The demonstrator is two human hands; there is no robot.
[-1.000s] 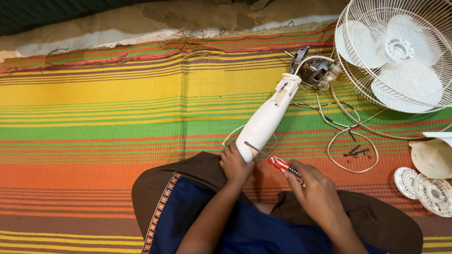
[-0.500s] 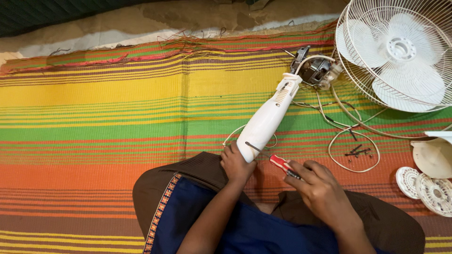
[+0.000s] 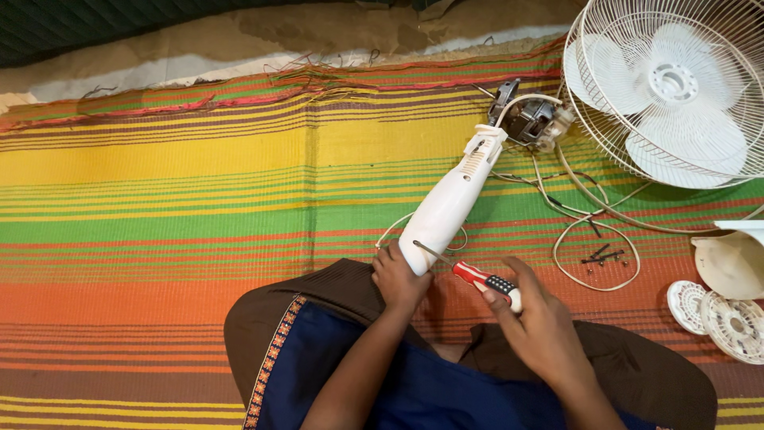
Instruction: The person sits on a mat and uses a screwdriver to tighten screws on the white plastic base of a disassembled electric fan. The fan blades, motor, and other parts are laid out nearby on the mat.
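We sit on a striped mat (image 3: 199, 207), green, yellow and orange bands. Far up and to the right of our right hand stands a white fan cage (image 3: 676, 87) w/ blades inside. Between it and our hands lies the fan motor (image 3: 529, 119), w/ white cables (image 3: 589, 215) looping beside it. From the motor a white fan neck (image 3: 450, 203) slants down to our left hand (image 3: 398, 279), which is clamped around its lower end. Our right hand (image 3: 537, 322) is closed on a red screwdriver (image 3: 481, 280), handle in the fingers; the metal tip touches the neck's lower end, just beside the left hand. To the right of the right hand lie small dark screws (image 3: 601, 256) and white round caps (image 3: 720, 314), well apart from it.
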